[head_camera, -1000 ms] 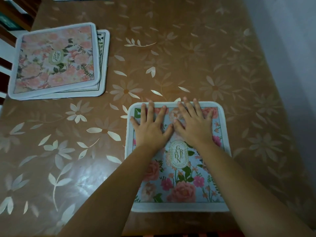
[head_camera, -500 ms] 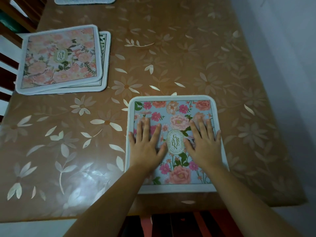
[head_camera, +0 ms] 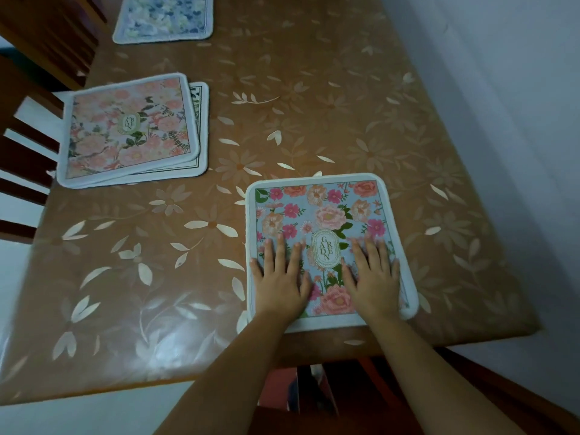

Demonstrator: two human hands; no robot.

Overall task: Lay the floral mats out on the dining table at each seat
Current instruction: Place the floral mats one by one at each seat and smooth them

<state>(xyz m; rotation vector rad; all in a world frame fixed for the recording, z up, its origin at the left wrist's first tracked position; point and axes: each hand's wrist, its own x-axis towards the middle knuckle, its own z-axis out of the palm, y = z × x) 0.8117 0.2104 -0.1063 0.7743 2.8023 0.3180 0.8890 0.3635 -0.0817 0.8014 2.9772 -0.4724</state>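
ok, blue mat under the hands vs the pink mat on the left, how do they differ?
The blue mat has a light blue ground; pink mat is pale peach-pink. The left hand and right hand lie flat on the blue mat; the pink mat is untouched. The blue mat lies alone on the table; the pink mat lies on another mat. Both: white border, rounded corners, oval centre label.

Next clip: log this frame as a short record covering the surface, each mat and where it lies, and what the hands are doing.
surface: dining table with a brown flower-print cover
near mat: blue floral mat, labelled GARDEN, flat at the near edge
hands: left hand and right hand flat on the mat's near half, fingers straight, either side of the label
stack: pink floral mat on a second mat, offset, at the left edge beside a chair
far mat: pale blue mat, far left, cut off by the frame
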